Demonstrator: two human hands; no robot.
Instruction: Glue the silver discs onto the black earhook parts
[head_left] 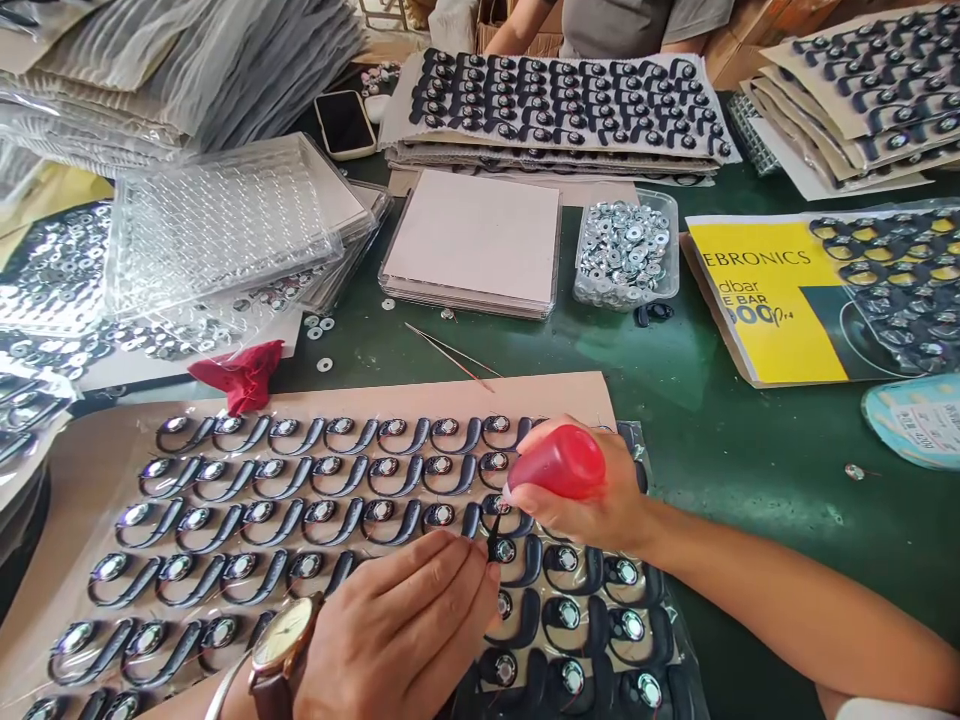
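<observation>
My right hand (592, 510) is wrapped round a red squeeze bottle (559, 462), held tilted over the rows of parts. Its nozzle is hidden by my fingers. My left hand (409, 625), with a watch (289, 635) on the wrist, is closed just below it. A slim dark pointed thing (493, 537) shows at its fingertips; I cannot make out what it is. Beneath both hands lie rows of black hook-shaped parts (330, 470), each with a round silver piece, on a brown sheet (442, 393) under clear film. More such parts (568, 612) lie closer together at the right.
Tweezers (454, 357) and a red cloth (241, 377) lie past the sheet. Beyond stand a clear box of metal washers (626, 240), flat covered trays (472, 240), clear plastic trays (225, 200), a phone (345, 124) and stacked part sheets (555, 100). Another person sits opposite.
</observation>
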